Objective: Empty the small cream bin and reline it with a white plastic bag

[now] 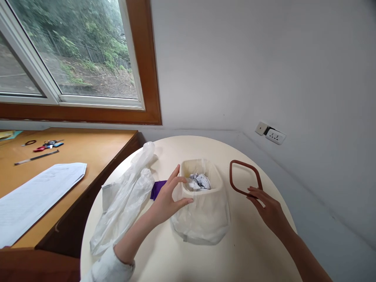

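A small cream trash bin (219, 180) stands upright on the round table, lined with a translucent plastic bag (202, 219) folded over its rim. Crumpled paper (199, 181) lies inside. My left hand (169, 196) grips the bin at the left corner of its rim, index finger over the edge and thumb against the bag outside. To the right of the bin, my right hand (266, 207) pinches a brown rounded-square rim ring (231, 176) by its near corner. Whether the ring touches the table I cannot tell. Behind my left hand lies a purple piece (157, 189), partly hidden.
Loose translucent plastic bags (126, 199) lie on the left of the round cream table (188, 143). A wooden desk (102, 141) adjoins it, holding paper sheets (44, 196), a pen (37, 157) and keys (49, 145). A wall with a socket (275, 136) borders the right.
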`<state>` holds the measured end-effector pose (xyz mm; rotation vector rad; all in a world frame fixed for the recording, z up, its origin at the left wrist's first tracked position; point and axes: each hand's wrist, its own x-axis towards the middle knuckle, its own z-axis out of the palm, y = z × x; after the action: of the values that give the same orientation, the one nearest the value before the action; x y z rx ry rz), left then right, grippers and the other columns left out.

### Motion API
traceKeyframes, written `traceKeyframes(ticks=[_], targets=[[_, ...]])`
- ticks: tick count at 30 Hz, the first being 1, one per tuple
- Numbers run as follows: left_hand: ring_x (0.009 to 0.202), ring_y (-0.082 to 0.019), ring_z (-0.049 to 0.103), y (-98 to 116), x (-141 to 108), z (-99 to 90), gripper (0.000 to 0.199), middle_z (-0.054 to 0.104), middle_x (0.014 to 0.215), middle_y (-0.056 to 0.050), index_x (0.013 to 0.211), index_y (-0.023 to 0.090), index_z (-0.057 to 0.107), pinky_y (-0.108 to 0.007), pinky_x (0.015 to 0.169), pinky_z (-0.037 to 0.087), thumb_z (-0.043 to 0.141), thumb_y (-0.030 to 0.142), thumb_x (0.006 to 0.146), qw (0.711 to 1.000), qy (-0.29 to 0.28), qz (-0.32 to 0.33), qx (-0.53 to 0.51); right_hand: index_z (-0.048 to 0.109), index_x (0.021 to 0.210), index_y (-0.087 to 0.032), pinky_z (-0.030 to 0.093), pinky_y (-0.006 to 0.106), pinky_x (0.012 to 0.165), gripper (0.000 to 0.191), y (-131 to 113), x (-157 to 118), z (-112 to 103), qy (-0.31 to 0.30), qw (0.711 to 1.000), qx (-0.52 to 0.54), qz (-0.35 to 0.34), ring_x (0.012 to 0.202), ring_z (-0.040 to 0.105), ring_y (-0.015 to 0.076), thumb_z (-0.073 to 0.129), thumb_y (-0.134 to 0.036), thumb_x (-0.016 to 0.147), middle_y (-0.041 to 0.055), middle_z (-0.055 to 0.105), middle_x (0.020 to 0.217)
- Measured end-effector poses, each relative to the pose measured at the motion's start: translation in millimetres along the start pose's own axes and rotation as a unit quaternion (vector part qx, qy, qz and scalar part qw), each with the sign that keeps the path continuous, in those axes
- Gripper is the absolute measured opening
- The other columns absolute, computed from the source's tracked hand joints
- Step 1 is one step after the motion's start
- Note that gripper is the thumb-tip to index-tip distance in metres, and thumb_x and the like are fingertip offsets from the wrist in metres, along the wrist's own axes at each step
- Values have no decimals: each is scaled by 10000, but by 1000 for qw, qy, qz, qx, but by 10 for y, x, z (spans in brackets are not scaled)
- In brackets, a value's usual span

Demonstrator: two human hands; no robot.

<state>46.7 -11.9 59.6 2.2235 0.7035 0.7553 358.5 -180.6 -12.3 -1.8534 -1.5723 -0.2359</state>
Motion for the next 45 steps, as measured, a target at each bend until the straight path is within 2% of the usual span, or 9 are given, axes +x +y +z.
traceKeyframes(ticks=[4, 9, 16, 22, 29, 35, 40, 45], targets=[[1358, -285, 128, -13, 41, -34, 328, 139, 1491, -86, 985, 238, 472, -480, 1031, 302, 606, 419, 746, 1000, 6, -8, 7, 588, 939, -231, 521, 398, 835, 180, 144, -104, 74, -43, 999, -18, 17, 1060, 573, 236, 447, -326, 879, 69, 590, 1165], [1354, -286, 155, -30, 60, -48, 330, 125, 1495, -73, 975, 241, 474, -472, 1036, 299, 609, 427, 738, 1000, 9, -15, -2, 594, 939, -270, 549, 374, 743, 210, 230, -175, 135, -94, 993, -31, 62, 995, 606, 227, 400, -338, 891, 49, 529, 1247], [1360, -291, 124, -41, 50, -57, 381, 80, 1501, -65, 1096, 271, 454, -484, 1035, 285, 578, 422, 769, 1000, -12, -21, -18, 593, 1061, -290, 501, 394, 871, 304, 259, -236, 172, -160, 980, -38, 113, 1106, 542, 227, 348, -363, 895, 31, 443, 1338], [1356, -301, 136, -53, 39, -57, 354, 103, 1499, -62, 1118, 263, 458, -478, 1027, 298, 531, 414, 806, 1000, -8, -19, -20, 589, 1106, -312, 464, 414, 935, 315, 295, -267, 216, -154, 982, -33, 107, 1197, 460, 231, 375, -359, 880, -9, 462, 1329], [1369, -251, 79, -30, 48, -71, 297, 166, 1487, -69, 1078, 244, 485, -433, 1069, 245, 509, 400, 826, 1000, 0, 2, -18, 562, 1177, -286, 398, 463, 997, 354, 255, -252, 195, -174, 980, -51, 83, 1216, 438, 230, 359, -342, 893, 20, 475, 1321], [1366, -241, 119, -18, 20, -91, 291, 180, 1485, -45, 1103, 259, 504, -417, 1069, 258, 477, 395, 847, 1000, -1, 1, -2, 541, 1206, -276, 347, 501, 1025, 365, 272, -270, 197, -178, 979, -63, 71, 1217, 436, 235, 360, -327, 893, 35, 479, 1318], [1354, -239, 181, -38, -25, -110, 338, 199, 1479, -13, 1185, 300, 491, -413, 1064, 278, 452, 389, 861, 1000, 8, -4, 6, 542, 1201, -276, 373, 482, 1012, 362, 270, -269, 193, -185, 978, -51, 77, 1218, 434, 226, 354, -323, 895, 32, 466, 1328], [1348, -263, 192, -86, -78, -119, 402, 214, 1473, -24, 1247, 322, 439, -425, 1027, 340, 461, 400, 854, 1000, 12, -23, -3, 562, 1170, -257, 390, 470, 1001, 350, 250, -265, 171, -180, 979, -40, 84, 1203, 447, 227, 361, -324, 891, 39, 487, 1306]])
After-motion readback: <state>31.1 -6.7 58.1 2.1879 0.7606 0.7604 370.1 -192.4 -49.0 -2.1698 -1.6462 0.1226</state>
